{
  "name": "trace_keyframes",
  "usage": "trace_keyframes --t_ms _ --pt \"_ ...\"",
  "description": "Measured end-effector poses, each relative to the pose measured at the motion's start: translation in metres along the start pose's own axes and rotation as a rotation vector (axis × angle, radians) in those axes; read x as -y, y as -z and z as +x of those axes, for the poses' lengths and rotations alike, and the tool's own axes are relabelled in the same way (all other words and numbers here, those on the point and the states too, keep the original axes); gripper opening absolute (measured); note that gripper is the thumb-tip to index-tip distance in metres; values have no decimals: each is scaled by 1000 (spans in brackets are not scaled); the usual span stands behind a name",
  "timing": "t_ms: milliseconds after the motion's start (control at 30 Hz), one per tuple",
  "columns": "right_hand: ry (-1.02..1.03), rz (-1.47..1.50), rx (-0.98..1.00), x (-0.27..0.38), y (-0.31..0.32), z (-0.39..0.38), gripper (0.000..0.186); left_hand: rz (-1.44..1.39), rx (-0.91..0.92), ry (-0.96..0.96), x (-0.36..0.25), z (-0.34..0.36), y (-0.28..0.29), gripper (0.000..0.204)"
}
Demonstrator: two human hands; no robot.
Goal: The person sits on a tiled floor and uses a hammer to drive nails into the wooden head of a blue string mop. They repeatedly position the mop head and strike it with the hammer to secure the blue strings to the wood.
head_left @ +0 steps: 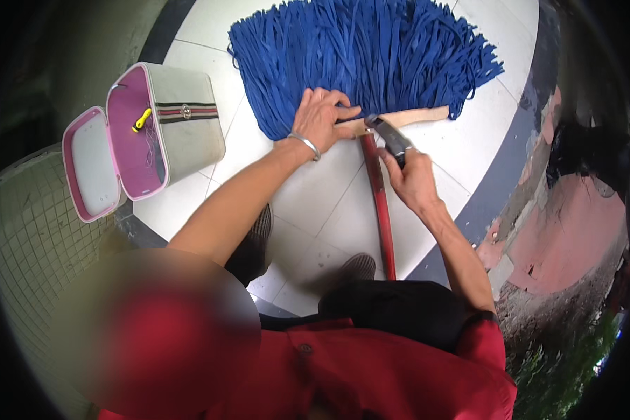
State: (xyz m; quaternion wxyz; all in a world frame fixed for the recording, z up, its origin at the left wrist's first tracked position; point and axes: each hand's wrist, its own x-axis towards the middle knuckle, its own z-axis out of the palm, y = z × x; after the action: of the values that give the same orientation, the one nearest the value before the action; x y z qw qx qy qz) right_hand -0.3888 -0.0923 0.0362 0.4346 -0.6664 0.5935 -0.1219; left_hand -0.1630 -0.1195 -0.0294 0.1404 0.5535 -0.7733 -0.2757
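A large mop head of blue cloth strips (pixel 357 52) lies spread on the tiled floor, with a pale wooden crossbar (pixel 420 115) along its near edge. From the crossbar a red handle (pixel 381 210) runs toward me. My left hand (pixel 318 119), with a metal bangle at the wrist, is pressed over the crossbar's left part, thumb on the near side and fingers on the strips. In my right hand (pixel 413 175) is a dark, silvery hand tool (pixel 390 138), its kind unclear. The tool's head meets the crossbar by the top of the handle.
To the left, a grey bin (pixel 192 115) with a pink inside lies on its side, its lid (pixel 94 164) hanging wide. A yellow-handled tool (pixel 142 120) is inside it. A dark border (pixel 472 217) edges the white tiles, with rough pinkish ground (pixel 567 238) beyond on the right.
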Motion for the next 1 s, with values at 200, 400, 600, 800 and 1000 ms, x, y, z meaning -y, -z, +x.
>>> trace_keyframes --t_ms 200,400,600,800,1000 --pt "247 71 -262 -36 -31 -5 22 16 -7 3 -1 11 5 49" --pt "9 89 -73 -6 -5 -4 23 -8 22 19 -3 1 2 48" --pt "163 22 -232 -39 -30 -14 15 -5 -3 13 -3 11 6 49" --pt "98 19 -77 -9 -4 -10 21 -2 16 11 -2 2 2 48" --pt "138 -8 -144 -43 -29 -14 18 -9 -1 -14 -1 12 5 46"
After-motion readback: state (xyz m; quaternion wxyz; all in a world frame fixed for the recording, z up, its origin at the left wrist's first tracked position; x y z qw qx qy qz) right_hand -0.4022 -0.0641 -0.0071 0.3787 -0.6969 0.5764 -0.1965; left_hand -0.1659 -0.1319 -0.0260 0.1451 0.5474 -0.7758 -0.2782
